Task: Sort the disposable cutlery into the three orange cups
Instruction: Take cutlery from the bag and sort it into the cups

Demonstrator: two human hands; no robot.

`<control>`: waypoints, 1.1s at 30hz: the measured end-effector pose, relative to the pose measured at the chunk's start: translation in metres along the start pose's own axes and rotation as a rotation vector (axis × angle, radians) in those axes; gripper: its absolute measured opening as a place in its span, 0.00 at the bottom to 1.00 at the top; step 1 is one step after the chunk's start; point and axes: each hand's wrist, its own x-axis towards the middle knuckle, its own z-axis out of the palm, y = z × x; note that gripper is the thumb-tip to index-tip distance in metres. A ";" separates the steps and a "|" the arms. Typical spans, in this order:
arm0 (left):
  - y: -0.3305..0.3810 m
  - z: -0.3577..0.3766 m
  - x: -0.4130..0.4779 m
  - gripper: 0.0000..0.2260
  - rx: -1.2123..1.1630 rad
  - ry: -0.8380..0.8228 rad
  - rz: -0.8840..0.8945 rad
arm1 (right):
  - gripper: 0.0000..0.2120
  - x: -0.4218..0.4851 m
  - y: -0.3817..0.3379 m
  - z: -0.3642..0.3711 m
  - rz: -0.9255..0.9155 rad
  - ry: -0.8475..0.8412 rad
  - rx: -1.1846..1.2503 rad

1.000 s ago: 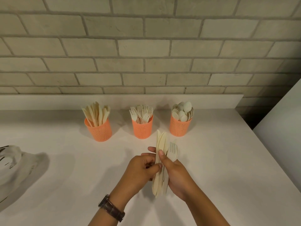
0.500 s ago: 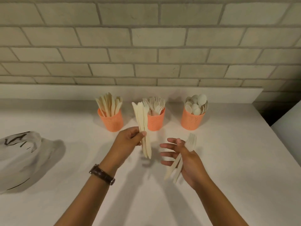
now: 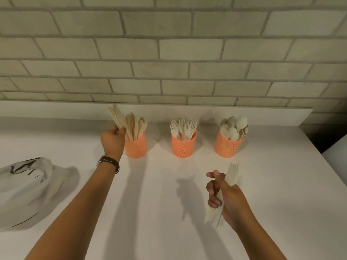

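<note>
Three orange cups stand in a row near the back of the white counter: the left cup (image 3: 135,149) holds knives, the middle cup (image 3: 183,147) holds forks, the right cup (image 3: 227,147) holds spoons. My left hand (image 3: 113,138) grips a bundle of pale knives (image 3: 116,116), tilted, right beside the left cup's rim. My right hand (image 3: 224,198) holds a few forks (image 3: 232,175) above the counter, in front of the right cup, their tines pointing up.
A crumpled white bag (image 3: 26,186) with black markings lies at the left of the counter (image 3: 159,212). A brick wall with a low white ledge (image 3: 244,114) runs behind the cups. The counter's right edge drops off near a white surface (image 3: 336,156).
My hands have split the bundle: the left one carried the knives up and left to the left cup. The right one kept the forks and drifted right.
</note>
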 end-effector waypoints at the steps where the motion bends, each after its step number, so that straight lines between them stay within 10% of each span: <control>1: -0.007 0.003 0.000 0.06 0.055 -0.001 -0.018 | 0.11 -0.001 -0.002 0.001 -0.001 -0.001 -0.008; 8: -0.017 0.004 -0.009 0.23 0.206 0.038 -0.066 | 0.04 -0.010 -0.008 -0.001 -0.019 -0.066 -0.079; 18: 0.017 -0.008 -0.079 0.11 0.002 -0.004 0.136 | 0.07 -0.022 -0.013 -0.002 -0.205 -0.051 -0.283; 27: 0.043 -0.001 -0.187 0.12 -0.176 -0.303 0.156 | 0.19 -0.027 -0.016 -0.006 -0.127 -0.402 0.026; 33: 0.071 0.002 -0.215 0.06 -0.232 -0.464 0.284 | 0.19 -0.027 -0.014 0.000 -0.227 -0.367 -0.294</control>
